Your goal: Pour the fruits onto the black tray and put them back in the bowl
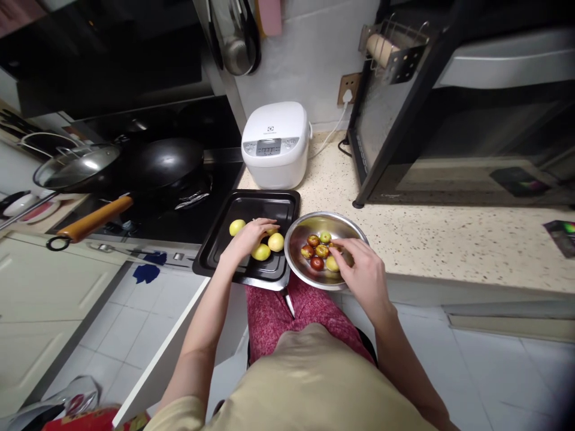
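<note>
Yellow fruits (261, 252) are lying on a black tray (256, 206), where a person's left hand (247, 238) is curving over them, leaving any grip unclear. At the tray's three o'clock, a steel bowl (296, 272) is holding red-brown fruits (317, 263) and greenish fruits (324, 237); at its four o'clock, the right hand (362, 266) is reaching in, fingers narrow, its hold impossible to tell.

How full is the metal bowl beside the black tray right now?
Only partly full. A cluster of red-brown and yellow-green fruits sits in the metal bowl, with bare metal showing on the walls around them.
</note>
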Available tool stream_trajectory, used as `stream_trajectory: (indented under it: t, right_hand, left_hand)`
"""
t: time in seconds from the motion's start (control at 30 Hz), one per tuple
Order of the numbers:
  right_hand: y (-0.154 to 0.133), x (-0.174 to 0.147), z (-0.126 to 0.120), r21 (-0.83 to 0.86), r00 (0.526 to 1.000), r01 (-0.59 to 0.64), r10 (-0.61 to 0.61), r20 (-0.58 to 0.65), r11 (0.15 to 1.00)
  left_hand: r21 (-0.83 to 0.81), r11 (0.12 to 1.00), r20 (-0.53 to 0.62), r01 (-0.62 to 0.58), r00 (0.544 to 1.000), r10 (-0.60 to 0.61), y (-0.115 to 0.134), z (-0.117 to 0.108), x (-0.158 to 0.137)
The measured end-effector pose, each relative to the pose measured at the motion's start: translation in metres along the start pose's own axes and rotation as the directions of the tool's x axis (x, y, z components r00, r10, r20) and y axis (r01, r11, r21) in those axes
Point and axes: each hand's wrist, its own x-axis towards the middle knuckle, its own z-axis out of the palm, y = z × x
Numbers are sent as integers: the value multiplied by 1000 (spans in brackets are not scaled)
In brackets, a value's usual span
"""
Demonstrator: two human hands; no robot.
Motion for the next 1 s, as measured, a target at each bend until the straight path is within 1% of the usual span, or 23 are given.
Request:
stream_trajectory:
  t: [0.13, 0.5, 0.6, 0.7, 0.77, 0.83, 0.9, 1.0]
  right_hand:
    - [1, 0, -2, -2, 1000, -15, 15, -7, 1000]
    - [-3, 0, -2, 4, 1000, 0, 1, -19, 1000]
    - [-4, 0, -2, 8, 1000, 8, -8, -25, 1000]
    - [-5, 1, -3, 15, 999, 10, -9, -31, 1000]
    - [-5, 1, -3, 20, 1000, 2, -1, -26, 1000]
    - [-6, 2, -2, 40, 1000, -11, 12, -8, 999]
    - [-9, 3, -2, 92, 1000, -21, 19, 19, 996]
    - [-16, 3, -1, 192, 998, -30, 19, 58, 981]
  left_hand:
    - [20, 999, 53, 26, 998, -27, 6, -2, 2]
    - [157, 968, 15, 195, 980, -199, 18, -10, 7]
    - [160, 958, -62, 237, 971, -230, 20, -15, 4]
    - [99, 959, -202, 266, 949, -242, 28, -22, -2]
    - [9, 972, -280, 233, 934, -222, 39, -25, -8]
    - [-85, 984, -340, 159, 923, -179, 56, -23, -13]
    - [-151, 985, -396, 81, 908, -135, 77, -16, -19]
    - [-209, 978, -457, -15, 886, -84, 111, 2, -25]
